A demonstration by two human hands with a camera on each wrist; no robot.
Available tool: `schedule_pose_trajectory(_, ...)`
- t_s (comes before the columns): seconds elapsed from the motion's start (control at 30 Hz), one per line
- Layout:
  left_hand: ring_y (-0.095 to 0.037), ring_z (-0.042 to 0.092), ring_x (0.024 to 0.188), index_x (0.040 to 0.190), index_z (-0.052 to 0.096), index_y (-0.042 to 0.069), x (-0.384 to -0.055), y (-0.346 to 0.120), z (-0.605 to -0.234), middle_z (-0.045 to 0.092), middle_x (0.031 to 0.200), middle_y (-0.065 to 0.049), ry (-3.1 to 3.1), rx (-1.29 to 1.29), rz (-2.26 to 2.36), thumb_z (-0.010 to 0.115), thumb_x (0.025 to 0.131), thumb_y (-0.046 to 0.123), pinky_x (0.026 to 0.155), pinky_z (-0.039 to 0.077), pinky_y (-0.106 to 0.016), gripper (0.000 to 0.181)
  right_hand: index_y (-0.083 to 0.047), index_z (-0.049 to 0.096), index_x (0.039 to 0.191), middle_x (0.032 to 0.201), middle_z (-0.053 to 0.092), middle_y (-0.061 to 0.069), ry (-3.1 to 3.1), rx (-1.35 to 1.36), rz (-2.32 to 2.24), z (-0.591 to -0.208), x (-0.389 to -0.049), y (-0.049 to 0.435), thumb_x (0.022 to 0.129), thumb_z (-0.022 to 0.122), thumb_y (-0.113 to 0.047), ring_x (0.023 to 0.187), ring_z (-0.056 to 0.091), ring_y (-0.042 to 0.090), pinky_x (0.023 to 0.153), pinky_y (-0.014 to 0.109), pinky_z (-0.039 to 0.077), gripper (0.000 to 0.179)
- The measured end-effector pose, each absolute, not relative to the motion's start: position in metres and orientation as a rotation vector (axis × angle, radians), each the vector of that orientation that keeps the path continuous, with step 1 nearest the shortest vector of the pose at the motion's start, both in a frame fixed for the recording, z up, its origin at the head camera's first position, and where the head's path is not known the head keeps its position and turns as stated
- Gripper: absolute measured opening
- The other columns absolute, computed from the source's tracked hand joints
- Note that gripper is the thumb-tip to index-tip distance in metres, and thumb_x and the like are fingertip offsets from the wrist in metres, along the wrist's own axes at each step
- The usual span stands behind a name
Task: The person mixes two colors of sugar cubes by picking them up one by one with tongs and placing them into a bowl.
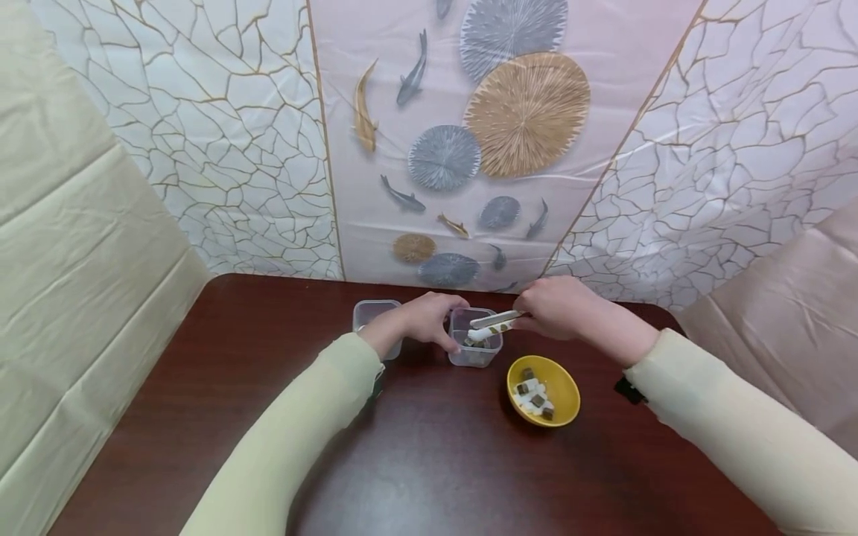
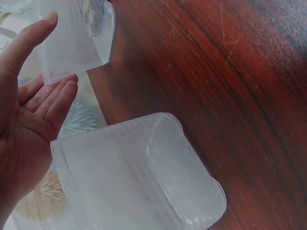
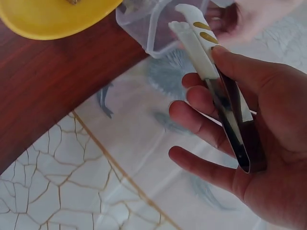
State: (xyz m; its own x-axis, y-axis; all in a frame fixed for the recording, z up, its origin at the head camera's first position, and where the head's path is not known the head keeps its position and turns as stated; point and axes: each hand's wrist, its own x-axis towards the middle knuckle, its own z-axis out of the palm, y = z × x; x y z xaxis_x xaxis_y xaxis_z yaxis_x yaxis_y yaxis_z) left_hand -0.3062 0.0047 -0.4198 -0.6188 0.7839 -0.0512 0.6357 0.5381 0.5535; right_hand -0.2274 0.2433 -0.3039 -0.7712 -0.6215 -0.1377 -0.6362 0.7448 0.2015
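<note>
My left hand point(image 1: 425, 316) holds a clear plastic container point(image 1: 477, 360) at its left side, thumb near the front and fingers at the back. Small brownish pieces lie inside. My right hand point(image 1: 553, 305) grips metal tongs point(image 3: 225, 103), whose white tips point(image 1: 484, 333) with gold marks reach into the container in the head view. The tips stand slightly apart with nothing visible between them in the right wrist view. Right of the container and nearer to me is a yellow bowl point(image 1: 564, 391) with several brown cubes point(image 1: 538, 400) and white bits.
A second clear container point(image 2: 134, 172) stands left of the first, partly hidden by my left forearm in the head view. The dark wooden table point(image 1: 415, 461) ends at a patterned cloth backdrop point(image 1: 442, 216) behind the containers.
</note>
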Motion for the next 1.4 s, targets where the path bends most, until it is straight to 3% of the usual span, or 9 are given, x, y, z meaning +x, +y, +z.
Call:
schedule_pose_trajectory(0.27,-0.026,0.060,0.131,0.152,0.054,0.001,-0.306,0.011,-0.416,0.065,0.143,-0.014,2.474,1.194,0.713,0.092,0.084,0.027,0.115,0.048,-0.038,0.082,-0.019,0.061,0.068,0.070,0.055,-0.003,2.814,-0.912,0.432,-0.314,-0.243,0.234,0.100,0.075,-0.033,0.063,0.054,0.017,0.060,0.040,0.051,0.037)
schedule_pose_trajectory(0.5,-0.025,0.061,0.126,0.150,0.055,0.001,-0.306,0.010,-0.415,0.065,0.141,-0.012,2.481,1.182,0.714,0.092,0.083,0.028,0.111,0.049,-0.036,0.082,-0.018,0.061,0.067,0.061,0.048,-0.004,2.779,-0.813,0.392,-0.317,-0.254,0.231,0.100,0.075,-0.034,0.057,0.045,0.017,0.054,0.032,0.038,0.039)
schedule_pose_trajectory(0.83,-0.025,0.061,0.128,0.151,0.054,0.001,-0.306,0.008,-0.418,0.065,0.142,-0.015,2.464,1.172,0.729,0.092,0.085,0.027,0.113,0.049,-0.038,0.081,-0.015,0.073,0.083,0.072,0.065,-0.002,2.708,-0.782,0.517,-0.327,-0.261,0.212,0.100,0.074,-0.038,0.069,0.062,0.020,0.069,0.044,0.059,0.029)
schedule_pose_trajectory(1.13,-0.025,0.062,0.126,0.151,0.055,0.001,-0.305,0.007,-0.418,0.065,0.141,-0.014,2.468,1.181,0.733,0.092,0.084,0.025,0.111,0.050,-0.037,0.080,-0.011,0.071,0.091,0.076,0.067,0.000,2.684,-0.748,0.535,-0.328,-0.262,0.203,0.099,0.075,-0.037,0.070,0.064,0.021,0.070,0.042,0.059,0.027)
schedule_pose_trajectory(1.4,-0.024,0.063,0.127,0.152,0.054,0.001,-0.307,0.006,-0.421,0.066,0.141,-0.012,2.484,1.183,0.714,0.092,0.084,0.027,0.110,0.051,-0.035,0.082,-0.014,0.069,0.081,0.072,0.064,-0.001,2.646,-0.742,0.542,-0.331,-0.268,0.196,0.101,0.073,-0.034,0.069,0.060,0.020,0.068,0.041,0.057,0.029)
